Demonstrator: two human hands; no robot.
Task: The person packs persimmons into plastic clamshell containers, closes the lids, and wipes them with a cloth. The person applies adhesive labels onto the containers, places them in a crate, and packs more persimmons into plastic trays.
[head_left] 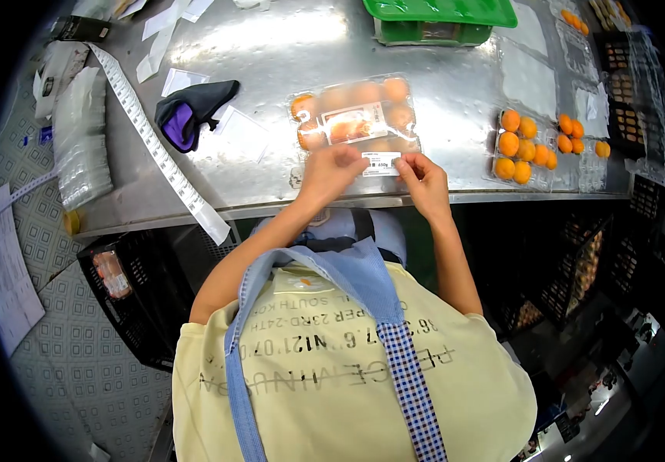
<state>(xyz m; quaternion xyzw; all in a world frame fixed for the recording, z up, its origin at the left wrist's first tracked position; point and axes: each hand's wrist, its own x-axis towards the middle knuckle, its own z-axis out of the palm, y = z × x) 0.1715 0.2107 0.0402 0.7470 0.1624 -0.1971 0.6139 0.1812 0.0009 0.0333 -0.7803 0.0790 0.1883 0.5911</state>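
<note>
A clear plastic box of orange fruit (399, 115) lies on the metal table in front of me, with a printed picture label (354, 123) on its lid. A small white sticker (381, 164) is stretched between my hands at the near edge of the box. My left hand (332, 173) pinches its left end. At its right end, my right hand (425, 179) has thumb and forefinger closed on the sticker. Both hands are over the near side of the box.
A long label strip (155, 138) and a black and purple pouch (184, 117) lie to the left. Stacked clear lids (82, 138) are at the far left. A green tray (440, 11) stands at the back. Loose-looking fruit in open boxes (523, 146) is on the right.
</note>
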